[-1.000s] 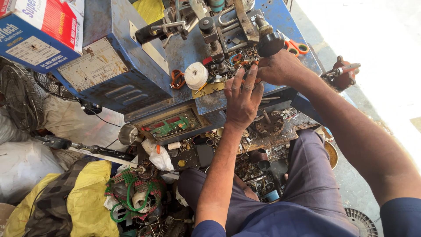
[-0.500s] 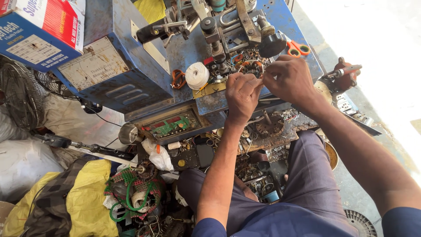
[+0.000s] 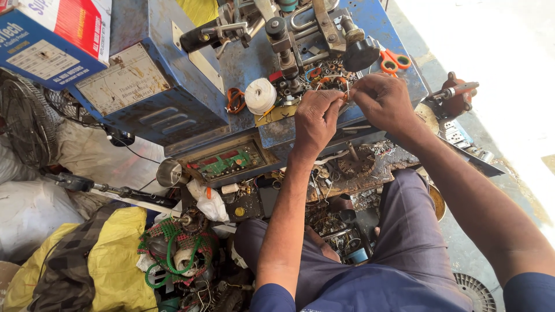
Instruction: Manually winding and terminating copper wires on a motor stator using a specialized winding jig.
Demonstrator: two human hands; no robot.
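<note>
Just between both hands [image 3: 352, 107]: copper wire [image 3: 345, 95]

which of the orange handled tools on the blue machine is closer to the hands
The orange-handled scissors, lying just above the right hand at the machine's right edge. The other orange-handled tool lies farther off, left of the white thread spool, beyond the left hand.

Single head-worn camera, steep downward view from above the seated person, close over the blue winding machine [image 3: 243, 63], forearms and lap at the lower edge, floor clutter at the left edge
</note>
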